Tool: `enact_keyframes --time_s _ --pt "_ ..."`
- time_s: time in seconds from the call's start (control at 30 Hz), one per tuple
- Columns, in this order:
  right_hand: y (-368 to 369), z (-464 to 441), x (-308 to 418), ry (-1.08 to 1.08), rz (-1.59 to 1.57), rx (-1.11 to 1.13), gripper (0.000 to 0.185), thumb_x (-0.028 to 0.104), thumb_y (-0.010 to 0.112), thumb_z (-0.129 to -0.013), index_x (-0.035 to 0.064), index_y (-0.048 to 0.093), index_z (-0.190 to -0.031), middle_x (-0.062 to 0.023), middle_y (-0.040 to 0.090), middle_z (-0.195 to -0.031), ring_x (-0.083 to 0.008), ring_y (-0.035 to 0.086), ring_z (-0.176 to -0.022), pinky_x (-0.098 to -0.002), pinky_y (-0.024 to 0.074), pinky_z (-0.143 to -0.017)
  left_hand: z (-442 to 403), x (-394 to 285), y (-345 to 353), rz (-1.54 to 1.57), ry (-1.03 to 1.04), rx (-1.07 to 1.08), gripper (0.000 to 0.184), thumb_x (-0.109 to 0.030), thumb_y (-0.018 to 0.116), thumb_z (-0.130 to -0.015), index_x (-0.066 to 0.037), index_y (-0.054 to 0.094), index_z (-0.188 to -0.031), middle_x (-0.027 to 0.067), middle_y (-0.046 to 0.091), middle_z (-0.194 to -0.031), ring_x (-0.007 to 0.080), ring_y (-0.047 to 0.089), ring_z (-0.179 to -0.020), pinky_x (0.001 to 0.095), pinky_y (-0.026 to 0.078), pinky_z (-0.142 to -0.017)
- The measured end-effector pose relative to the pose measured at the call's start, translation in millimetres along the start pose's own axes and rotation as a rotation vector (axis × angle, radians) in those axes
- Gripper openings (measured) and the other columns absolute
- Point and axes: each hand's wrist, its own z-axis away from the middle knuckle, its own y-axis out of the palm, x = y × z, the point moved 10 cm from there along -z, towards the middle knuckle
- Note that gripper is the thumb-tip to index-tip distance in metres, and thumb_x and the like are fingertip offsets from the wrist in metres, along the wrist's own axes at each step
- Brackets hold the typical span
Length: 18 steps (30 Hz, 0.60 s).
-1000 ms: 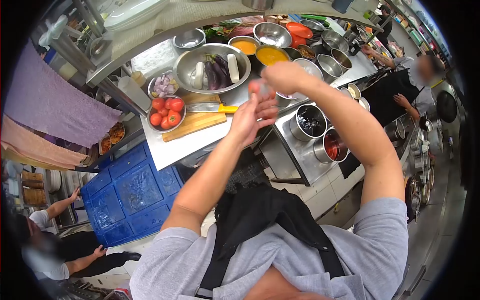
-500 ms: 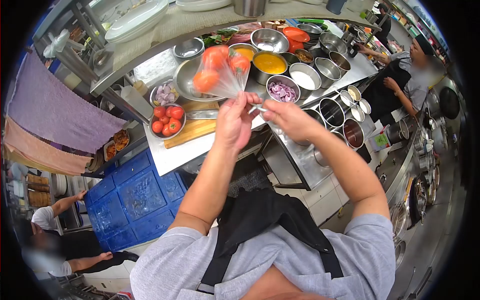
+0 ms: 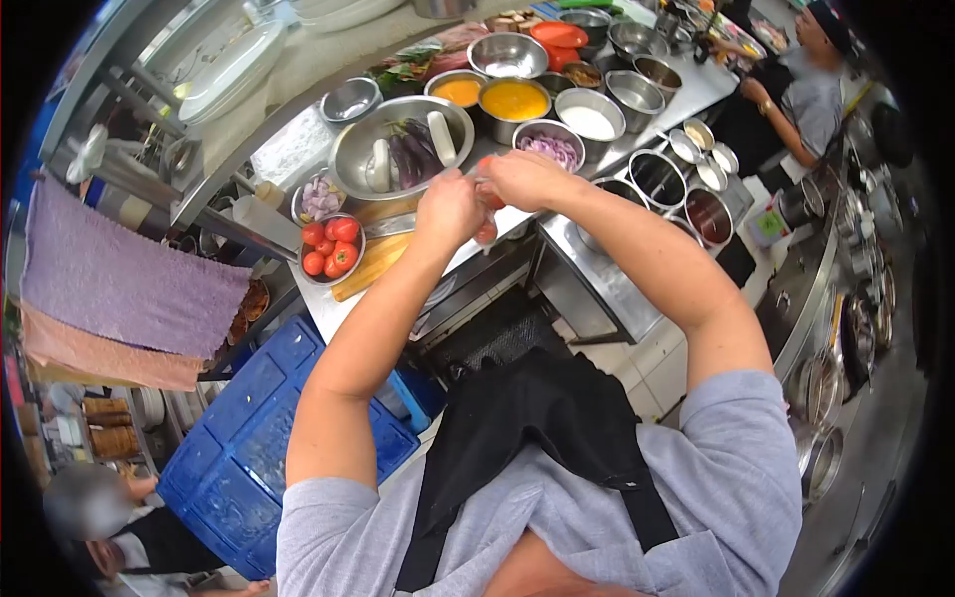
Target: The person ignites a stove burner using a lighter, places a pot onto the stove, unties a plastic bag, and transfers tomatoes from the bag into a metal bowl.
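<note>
My left hand [image 3: 450, 207] and my right hand [image 3: 519, 179] are closed close together over the front edge of the counter. Between them they grip a clear plastic bag of tomatoes [image 3: 485, 233], which hangs down and is mostly hidden behind my fingers. Left of my left hand, a steel bowl holds several tomatoes [image 3: 331, 246]. Beside that bowl lies a wooden cutting board [image 3: 370, 271] with a knife blade [image 3: 390, 227] on it. Just beyond my hands stands a large steel bowl [image 3: 348, 149] with eggplants [image 3: 409, 159] and pale long vegetables inside.
Bowls of sliced purple onion [image 3: 553, 149], yellow liquid [image 3: 514, 98] and white contents [image 3: 589, 121] stand beyond my right hand. Steel pots [image 3: 657, 179] sit to the right. A blue plastic crate or lid [image 3: 244, 438] is at lower left. One co-worker [image 3: 796, 95] stands far right, another [image 3: 149, 542] lower left.
The bag of tomatoes swung from above the large bowl down below my hands, uncovering the eggplants. Both hands stay closed on it. The view shifted, and the lower-left person and blue crate moved.
</note>
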Motion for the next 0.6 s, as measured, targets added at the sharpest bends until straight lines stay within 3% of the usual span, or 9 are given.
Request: enact_keyframes --time_s 0.07,0.1,0.23,0.3,0.33,0.4,0.47,0.53,0.6 --pt "12.8 13.9 4.1 0.01 -0.029 0.044 0.03 0.026 0.066 -0.085 0.0059 0.072 -0.106 -0.0173 0.073 -0.096 -0.0365 0.07 -0.091 -0.0524 0.054 -0.079 15.0 -0.6 18.6 0.126 -0.102 0.149 0.025 -0.021 0.065 -0.077 -0.004 0.071 -0.095 0.0251 0.069 -0.093 0.0442 0.067 -0.09 0.0526 0.054 -0.083" --pt "25.3 23.6 17.0 -0.107 -0.017 0.133 0.026 0.028 0.062 -0.088 0.0063 0.072 -0.098 -0.0195 0.072 -0.093 -0.0389 0.069 -0.09 -0.0523 0.054 -0.077 24.4 -2.1 31.3 0.159 -0.116 0.21 0.029 -0.025 0.065 -0.078 -0.004 0.071 -0.097 0.0273 0.069 -0.094 0.0443 0.067 -0.091 0.0532 0.054 -0.084" --pt "104.7 27.0 4.3 -0.275 -0.035 0.281 0.028 0.031 0.059 -0.089 0.0068 0.074 -0.091 -0.0196 0.072 -0.09 -0.0405 0.069 -0.088 -0.0512 0.0548 -0.076 54.1 -1.6 89.1 0.377 -0.106 0.316 0.034 -0.033 0.063 -0.088 -0.001 0.071 -0.094 0.023 0.071 -0.082 0.0386 0.071 -0.075 0.0479 0.055 -0.07" --pt "115.2 26.8 -1.3 -0.294 -0.063 0.301 0.028 0.031 0.06 -0.089 0.0074 0.075 -0.092 -0.0191 0.072 -0.092 -0.0406 0.069 -0.089 -0.0515 0.0548 -0.077 84.7 36.7 173.7 0.52 -0.457 0.683 0.053 -0.048 0.06 -0.092 0.004 0.072 -0.092 0.0202 0.069 -0.071 0.0319 0.071 -0.072 0.0434 0.055 -0.066" --pt "102.8 17.9 -8.2 -0.212 0.017 0.213 0.028 0.031 0.06 -0.089 0.0077 0.075 -0.092 -0.019 0.073 -0.093 -0.0408 0.069 -0.09 -0.0518 0.0548 -0.077 74.7 35.6 165.5 0.517 -0.452 0.684 0.053 -0.048 0.06 -0.092 0.004 0.072 -0.092 0.0202 0.069 -0.071 0.0319 0.071 -0.072 0.0434 0.055 -0.066" --pt "52.8 6.0 -11.2 -0.059 0.054 0.059 0.029 0.031 0.06 -0.09 0.007 0.074 -0.097 -0.0191 0.072 -0.1 -0.0398 0.069 -0.094 -0.0514 0.0551 -0.08 27.8 36.6 110.3 0.521 -0.454 0.488 0.056 -0.05 0.059 -0.094 0.004 0.071 -0.083 0.0154 0.065 -0.063 0.024 0.068 -0.064 0.0399 0.053 -0.059" --pt "-36.5 23.3 -5.6 0.061 -0.167 -0.163 0.03 0.033 0.06 -0.091 0.0069 0.072 -0.099 -0.0194 0.072 -0.103 -0.0389 0.069 -0.098 -0.0517 0.0556 -0.081 -8.9 43.4 33.5 0.696 -0.402 0.103 0.051 -0.045 0.06 -0.097 0.004 0.069 -0.085 0.013 0.068 -0.072 0.0205 0.069 -0.071 0.0355 0.053 -0.063" --pt "-99.4 49.6 9.9 -0.171 -0.392 -0.512 0.033 0.033 0.051 -0.1 0.0041 0.065 -0.094 -0.0187 0.069 -0.088 -0.036 0.069 -0.085 -0.049 0.0533 -0.074 -14.0 17.9 -73.1 0.71 -0.139 -0.257 0.037 -0.035 0.059 -0.1 0.0 0.069 -0.095 0.0062 0.069 -0.082 0.0147 0.065 -0.075 0.0305 0.052 -0.067" --pt "-114.4 70.6 31.6 -0.544 -0.796 -0.323 0.037 0.037 0.053 -0.102 0.003 0.063 -0.092 -0.0094 0.064 -0.078 -0.022 0.061 -0.07 -0.0371 0.0497 -0.067 7.0 -18.9 -133.3 0.917 0.117 -0.361 0.036 -0.036 0.061 -0.1 0.0 0.066 -0.104 0.0079 0.068 -0.101 0.0156 0.065 -0.087 0.0295 0.052 -0.077"
